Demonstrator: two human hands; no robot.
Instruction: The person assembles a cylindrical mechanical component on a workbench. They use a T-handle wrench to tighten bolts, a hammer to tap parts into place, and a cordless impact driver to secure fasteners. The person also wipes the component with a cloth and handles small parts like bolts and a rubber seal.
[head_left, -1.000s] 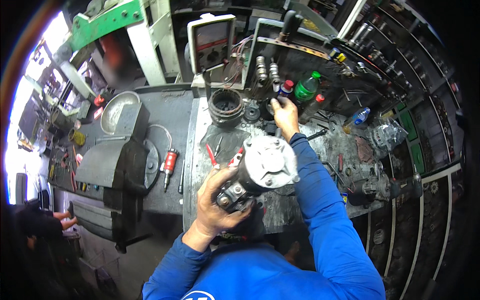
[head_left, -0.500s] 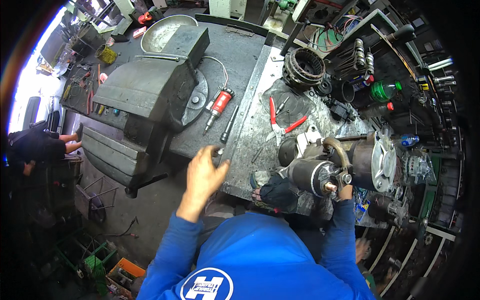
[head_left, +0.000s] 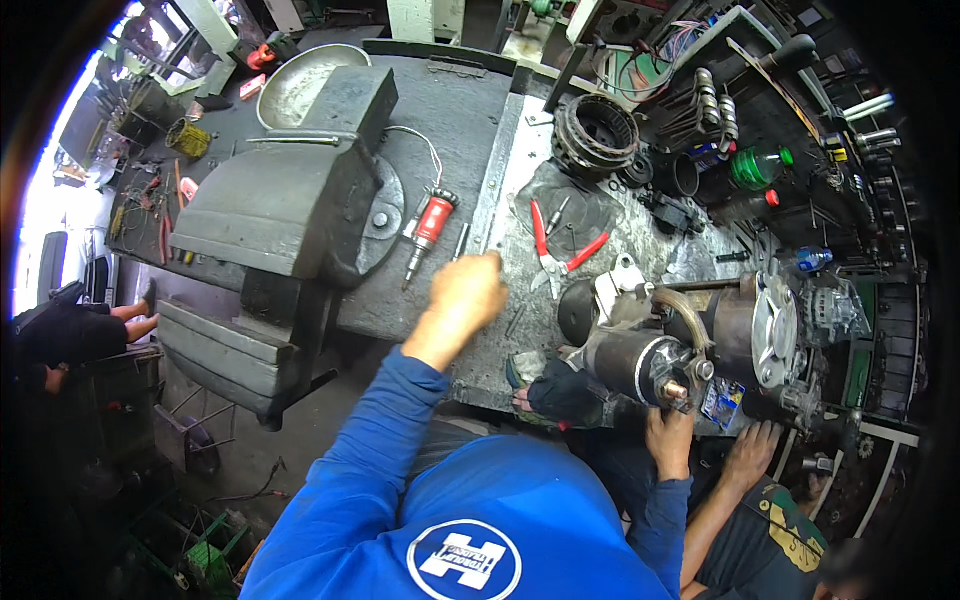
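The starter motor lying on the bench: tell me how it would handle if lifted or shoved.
The starter motor looks like solid metal, so probably heavy for its size. Its rounded body lies on its side on the bench, so it may roll when pushed. The right hand grips its near end, which likely steadies it. Its greasy-looking surface could be slippery.

Left hand (head_left: 468, 294) outstretched, right hand (head_left: 668, 437) gripping.

Blue long-sleeved shirt, apparently with a white round emblem.
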